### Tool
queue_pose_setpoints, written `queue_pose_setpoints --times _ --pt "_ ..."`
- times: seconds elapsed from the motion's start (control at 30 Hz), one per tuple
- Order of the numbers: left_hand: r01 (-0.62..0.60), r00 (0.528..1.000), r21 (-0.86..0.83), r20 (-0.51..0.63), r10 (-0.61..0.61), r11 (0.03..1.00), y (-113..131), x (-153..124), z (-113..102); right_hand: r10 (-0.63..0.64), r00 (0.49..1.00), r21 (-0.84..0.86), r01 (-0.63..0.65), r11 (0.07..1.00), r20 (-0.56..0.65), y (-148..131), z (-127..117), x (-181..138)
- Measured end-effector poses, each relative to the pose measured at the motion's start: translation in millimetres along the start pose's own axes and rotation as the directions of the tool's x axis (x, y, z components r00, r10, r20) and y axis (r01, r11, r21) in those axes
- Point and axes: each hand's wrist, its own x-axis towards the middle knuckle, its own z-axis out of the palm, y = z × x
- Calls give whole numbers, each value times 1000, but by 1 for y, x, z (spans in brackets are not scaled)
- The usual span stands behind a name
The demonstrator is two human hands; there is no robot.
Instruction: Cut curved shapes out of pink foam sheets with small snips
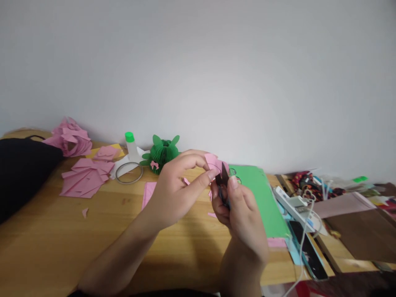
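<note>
My left hand (176, 185) pinches a small pink paper piece (213, 161) between thumb and fingers, held above the wooden table (93, 231). My right hand (239, 208) grips small dark scissors (223, 177) whose blades point up and meet the lower edge of the pink piece. Both hands hover over the middle of the table, close together. Small pink scraps (212, 214) lie on the wood beneath them.
A green paper sheet (262, 198) lies right of the hands. Pink paper cut-outs (85, 175), a pink paper bundle (69, 136), a glue bottle (131, 146), a metal ring (129, 172) and a green paper ornament (162, 153) sit at the back left. A phone (306, 247) and craft clutter fill the right.
</note>
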Motion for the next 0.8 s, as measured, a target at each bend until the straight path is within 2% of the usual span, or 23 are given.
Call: queue_pose_setpoints --times 0.2,0.8 --pt "-16 997 -32 70 18 999 1 0 0 -10 1000 13 11 1000 -29 -1 1 1" --pt "-52 994 -40 89 56 998 -2 1 -3 -52 999 69 51 996 13 2 0 1"
